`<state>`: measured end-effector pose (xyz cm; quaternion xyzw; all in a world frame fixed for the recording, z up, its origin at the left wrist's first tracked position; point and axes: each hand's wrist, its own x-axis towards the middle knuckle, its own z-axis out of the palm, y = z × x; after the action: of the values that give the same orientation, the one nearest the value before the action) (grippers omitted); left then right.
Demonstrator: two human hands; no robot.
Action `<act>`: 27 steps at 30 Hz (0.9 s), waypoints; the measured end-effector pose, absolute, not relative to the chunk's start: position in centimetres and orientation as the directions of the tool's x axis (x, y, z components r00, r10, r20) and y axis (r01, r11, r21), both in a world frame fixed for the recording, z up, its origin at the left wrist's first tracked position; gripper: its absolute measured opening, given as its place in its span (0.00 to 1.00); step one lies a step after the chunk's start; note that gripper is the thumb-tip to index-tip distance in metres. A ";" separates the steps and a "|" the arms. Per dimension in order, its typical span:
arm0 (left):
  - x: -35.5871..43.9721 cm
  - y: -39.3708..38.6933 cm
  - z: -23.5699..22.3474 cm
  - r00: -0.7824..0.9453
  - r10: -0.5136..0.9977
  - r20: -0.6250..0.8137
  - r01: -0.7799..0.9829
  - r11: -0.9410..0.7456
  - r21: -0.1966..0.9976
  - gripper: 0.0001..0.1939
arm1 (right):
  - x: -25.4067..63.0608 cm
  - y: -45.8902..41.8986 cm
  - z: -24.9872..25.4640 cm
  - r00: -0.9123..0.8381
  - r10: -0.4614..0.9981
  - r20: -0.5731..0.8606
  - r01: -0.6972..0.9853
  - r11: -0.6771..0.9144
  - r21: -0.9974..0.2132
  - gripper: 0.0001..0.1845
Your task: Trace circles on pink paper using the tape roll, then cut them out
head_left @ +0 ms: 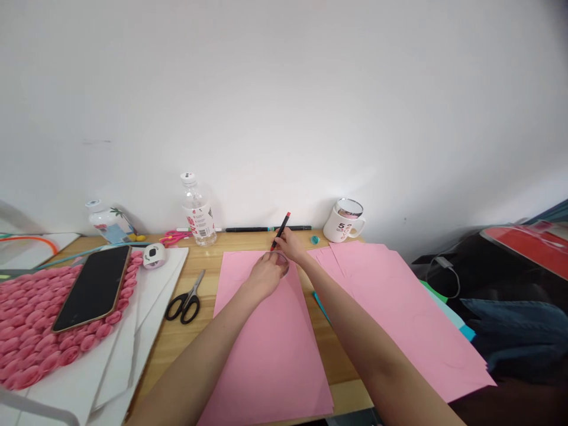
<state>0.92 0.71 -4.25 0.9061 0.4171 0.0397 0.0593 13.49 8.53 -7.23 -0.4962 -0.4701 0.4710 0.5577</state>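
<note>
A sheet of pink paper [270,355] lies lengthwise before me on the wooden table. Near its far edge, my left hand [265,273] presses a round, clear, rimmed object [284,267] flat against it; fingers cover part of that object, and its exact kind is unclear. My right hand [291,244] is closed around a black pencil [281,228] with a red end. It tilts with the red end up, and its lower tip is beside the round object's far rim, partly hidden by fingers. Black-handled scissors [186,302] lie left of the paper.
More pink sheets [394,313] are fanned out at right. A mug [344,225], a small teal cap [315,239] and a plastic bottle [198,216] stand along the wall. At left, a phone [94,290] rests on pink paper petals [26,319] over white boards.
</note>
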 end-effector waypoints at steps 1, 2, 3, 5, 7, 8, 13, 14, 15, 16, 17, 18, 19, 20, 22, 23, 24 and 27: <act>0.9 0.7 -4.1 0.645 0.764 0.017 0.755 -0.641 0.139 0.18 | 13.8 8.4 -7.2 0.124 0.991 0.055 -0.059 0.063 -0.996 0.10; 0.9 0.6 -4.0 0.642 0.766 0.014 0.758 -0.638 0.140 0.18 | 14.1 8.3 -7.2 0.134 0.989 0.054 -0.057 0.062 -0.996 0.10; 0.9 0.6 -3.9 0.641 0.768 0.012 0.759 -0.636 0.141 0.18 | 14.4 8.1 -7.2 0.145 0.988 0.054 -0.054 0.063 -0.997 0.10; 0.9 0.5 -3.8 0.641 0.768 0.011 0.758 -0.635 0.148 0.17 | 15.0 7.8 -7.2 0.167 0.984 0.058 -0.041 0.066 -0.997 0.11; 0.9 0.5 -3.6 0.640 0.768 0.010 0.758 -0.634 0.154 0.16 | 15.5 7.3 -7.2 0.192 0.979 0.064 -0.023 0.069 -0.997 0.11; 0.9 0.5 -3.5 0.639 0.769 0.008 0.759 -0.633 0.155 0.16 | 15.8 7.1 -7.2 0.208 0.976 0.066 -0.014 0.071 -0.997 0.11; 1.0 0.5 -3.4 0.634 0.773 -0.009 0.765 -0.626 0.152 0.16 | 16.6 5.5 -7.1 0.315 0.946 0.070 0.005 0.072 -0.997 0.11; 1.1 0.5 -3.4 0.631 0.775 -0.011 0.767 -0.623 0.152 0.16 | 16.8 5.1 -7.1 0.334 0.940 0.067 0.003 0.070 -0.998 0.12; 1.1 0.5 -3.4 0.629 0.777 -0.011 0.769 -0.620 0.155 0.16 | 16.9 4.7 -7.2 0.350 0.934 0.064 -0.001 0.069 -0.998 0.12; 1.1 0.6 -3.4 0.627 0.779 -0.011 0.770 -0.618 0.158 0.16 | 17.0 4.2 -7.2 0.365 0.929 0.060 -0.005 0.067 -0.998 0.12; 1.1 0.7 -3.4 0.627 0.779 -0.011 0.770 -0.617 0.161 0.16 | 17.1 3.7 -7.2 0.378 0.924 0.056 -0.010 0.064 -0.998 0.12; 1.1 0.7 -3.4 0.627 0.779 -0.013 0.770 -0.617 0.163 0.16 | 17.1 3.2 -7.2 0.390 0.919 0.052 -0.015 0.063 -0.998 0.12; 1.2 0.8 -3.5 0.626 0.779 -0.015 0.770 -0.616 0.165 0.16 | 17.2 2.8 -7.3 0.403 0.914 0.048 -0.020 0.061 -0.998 0.12; 1.2 0.9 -3.5 0.626 0.780 -0.018 0.771 -0.615 0.165 0.15 | 17.2 2.3 -7.4 0.416 0.908 0.043 -0.027 0.060 -0.998 0.11; 1.3 1.0 -3.5 0.624 0.781 -0.022 0.773 -0.613 0.164 0.15 | 17.2 1.5 -7.5 0.442 0.897 0.034 -0.044 0.060 -0.997 0.11; 1.3 1.0 -3.5 0.623 0.782 -0.024 0.774 -0.611 0.164 0.15 | 17.2 1.1 -7.6 0.453 0.891 0.030 -0.054 0.061 -0.997 0.11; 1.4 1.1 -3.5 0.622 0.783 -0.024 0.775 -0.610 0.164 0.15 | 17.2 0.8 -7.6 0.463 0.886 0.026 -0.063 0.062 -0.996 0.11; 1.4 1.3 -3.5 0.619 0.786 -0.015 0.775 -0.607 0.177 0.14 | 17.2 0.0 -7.6 0.484 0.875 0.018 -0.087 0.069 -0.994 0.10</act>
<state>1.39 1.29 -3.46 0.8957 0.4355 0.0323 0.0832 17.24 -0.02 -7.58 -0.5711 -0.3448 0.3732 0.6447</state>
